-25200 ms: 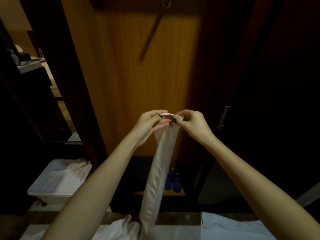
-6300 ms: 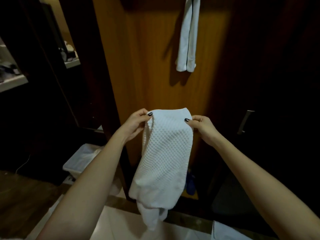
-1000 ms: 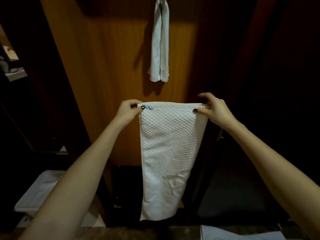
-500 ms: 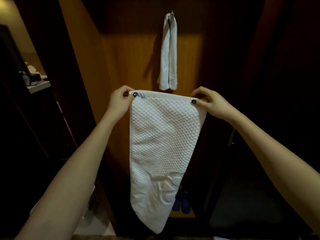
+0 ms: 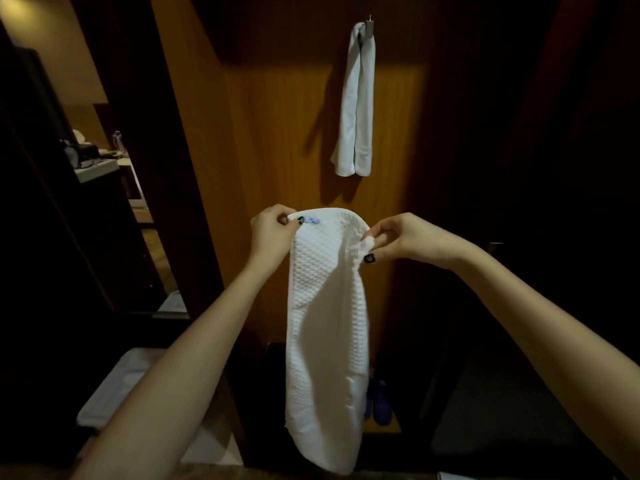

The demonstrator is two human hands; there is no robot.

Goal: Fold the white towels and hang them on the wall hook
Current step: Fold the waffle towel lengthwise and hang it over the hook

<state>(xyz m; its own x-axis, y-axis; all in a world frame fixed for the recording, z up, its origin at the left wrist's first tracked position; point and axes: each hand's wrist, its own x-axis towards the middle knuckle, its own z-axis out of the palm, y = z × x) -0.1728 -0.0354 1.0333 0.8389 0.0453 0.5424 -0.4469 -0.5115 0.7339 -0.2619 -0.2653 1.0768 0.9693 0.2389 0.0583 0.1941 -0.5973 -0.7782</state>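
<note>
A white waffle-textured towel [image 5: 325, 323] hangs lengthwise in front of me, its top edge curving between my hands. My left hand [image 5: 272, 230] pinches the top left corner, beside a small blue tag. My right hand [image 5: 398, 239] pinches the top right corner, bunched and turned inward toward the left. Above, a narrow folded white towel [image 5: 356, 102] hangs from a metal wall hook [image 5: 369, 26] on the orange wooden panel [image 5: 270, 133].
Dark door frames flank the wooden panel. A white bin [image 5: 121, 386] stands on the floor at lower left. Blue shoes [image 5: 379, 403] sit low behind the towel. A shelf with small items [image 5: 93, 161] shows in the room at left.
My right hand has moved left toward my left hand, so the towel's flat top edge now bows and the towel hangs narrower. The view has tilted slightly.
</note>
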